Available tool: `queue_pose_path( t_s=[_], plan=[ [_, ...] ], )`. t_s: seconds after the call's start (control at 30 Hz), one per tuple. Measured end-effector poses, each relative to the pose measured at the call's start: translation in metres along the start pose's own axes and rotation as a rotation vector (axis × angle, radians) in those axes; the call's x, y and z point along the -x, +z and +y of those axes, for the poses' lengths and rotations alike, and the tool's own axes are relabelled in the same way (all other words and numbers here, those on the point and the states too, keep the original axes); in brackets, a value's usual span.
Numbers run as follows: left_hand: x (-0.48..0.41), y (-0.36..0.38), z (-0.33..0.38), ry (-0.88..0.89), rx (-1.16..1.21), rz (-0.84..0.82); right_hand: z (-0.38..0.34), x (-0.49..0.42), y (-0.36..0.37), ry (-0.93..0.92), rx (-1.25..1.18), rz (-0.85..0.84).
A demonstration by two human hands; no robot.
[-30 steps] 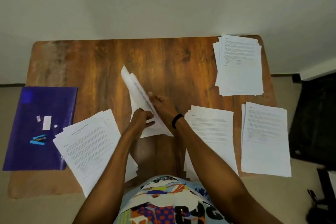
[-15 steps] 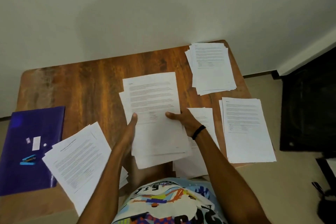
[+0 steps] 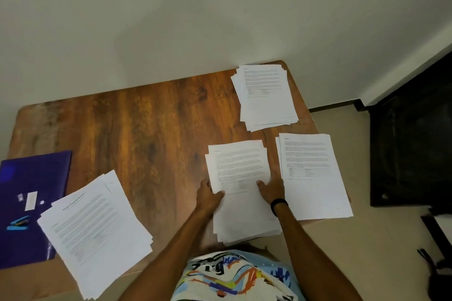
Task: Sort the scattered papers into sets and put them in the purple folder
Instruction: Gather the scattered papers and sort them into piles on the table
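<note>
both hands rest on the middle paper stack (image 3: 241, 178) on the wooden table (image 3: 146, 129), left hand (image 3: 209, 194) pinching its left edge, right hand (image 3: 271, 189) spread flat on top.

Dim, soft indoor light; slightly blurred, wide-angle bending at edges.

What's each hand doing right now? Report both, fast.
Left hand: grip closed on the left edge of the middle paper stack, thumb on top.
Right hand: lies open, flat on the same stack, pressing it down.
</note>
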State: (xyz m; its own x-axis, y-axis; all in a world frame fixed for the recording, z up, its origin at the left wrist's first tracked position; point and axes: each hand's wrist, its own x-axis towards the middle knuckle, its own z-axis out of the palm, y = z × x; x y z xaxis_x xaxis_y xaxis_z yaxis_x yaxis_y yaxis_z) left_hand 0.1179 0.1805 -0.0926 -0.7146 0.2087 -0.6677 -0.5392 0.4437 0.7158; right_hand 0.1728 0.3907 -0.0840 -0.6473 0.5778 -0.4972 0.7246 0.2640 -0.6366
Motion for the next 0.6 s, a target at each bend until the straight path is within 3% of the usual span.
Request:
queue_pose_path(
  t_s=[0.1, 0.17, 0.4, 0.6],
  plan=[
    [-0.012, 0.01, -0.011, -0.124, -0.35, 0.143, 0.006, 0.007, 0.008, 0.039, 0.249, -0.011],
    [-0.011, 0.018, -0.01, -0.096, -0.372, 0.13, 0.006, 0.012, 0.014, 0.005, 0.304, 0.014],
    [-0.072, 0.02, -0.098, -0.203, -0.023, 0.136, 0.016, -0.003, 0.02, 0.086, 0.236, 0.0],
    [0.014, 0.014, -0.017, -0.206, 0.236, 0.099, 0.02, -0.005, 0.015, 0.035, 0.089, -0.09]
  ],
)
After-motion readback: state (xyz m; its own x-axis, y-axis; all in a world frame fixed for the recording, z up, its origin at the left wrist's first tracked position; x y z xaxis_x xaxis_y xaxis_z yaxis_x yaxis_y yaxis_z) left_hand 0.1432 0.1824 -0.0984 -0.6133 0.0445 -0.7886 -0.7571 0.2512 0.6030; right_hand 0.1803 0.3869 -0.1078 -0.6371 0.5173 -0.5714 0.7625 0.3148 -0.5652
